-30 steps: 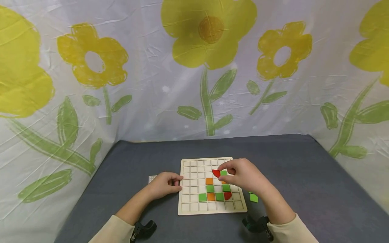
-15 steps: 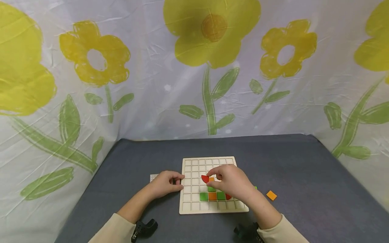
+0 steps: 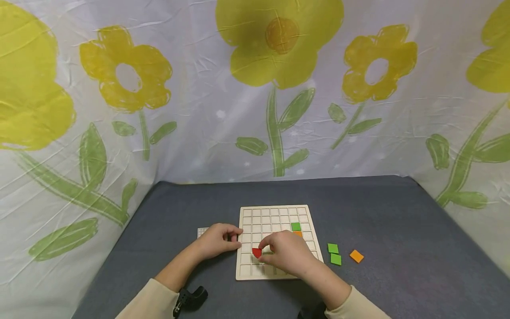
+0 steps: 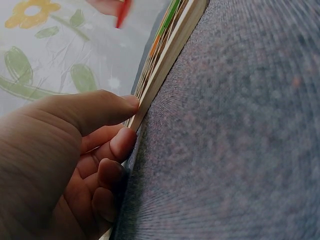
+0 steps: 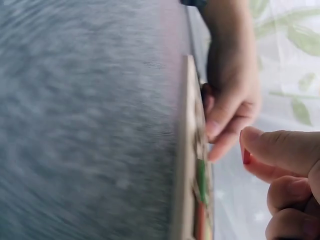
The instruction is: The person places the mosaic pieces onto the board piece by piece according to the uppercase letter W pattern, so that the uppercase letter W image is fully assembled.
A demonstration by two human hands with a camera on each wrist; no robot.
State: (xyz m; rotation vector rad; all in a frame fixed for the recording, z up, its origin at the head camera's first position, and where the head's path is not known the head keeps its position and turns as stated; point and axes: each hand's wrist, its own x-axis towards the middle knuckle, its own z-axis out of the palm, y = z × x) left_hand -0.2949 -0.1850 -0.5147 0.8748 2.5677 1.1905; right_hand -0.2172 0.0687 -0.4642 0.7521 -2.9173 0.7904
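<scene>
A pale wooden grid board (image 3: 255,213) lies on the dark table. My left hand (image 3: 217,241) holds its left edge between thumb and fingers, as the left wrist view (image 4: 127,112) also shows. Over the board's lower left part, my right hand (image 3: 288,254) pinches a red quarter-circle tile (image 3: 256,253) between thumb and forefinger. That tile is apart from the board in the right wrist view. A green tile (image 3: 295,226) and an orange tile (image 3: 297,233) sit in the board's right part. The right hand hides most of the other tiles on it.
Two green square tiles (image 3: 335,259) and an orange one (image 3: 356,256) lie on the table right of the board. A small sheet with a grid (image 3: 202,231) pokes out behind the left hand. A flower-printed curtain (image 3: 191,133) hangs behind the table.
My right hand has carried the red tile left and toward me, from the board's upper right to its lower left. Loose tiles on the right came into sight. The left hand stays put.
</scene>
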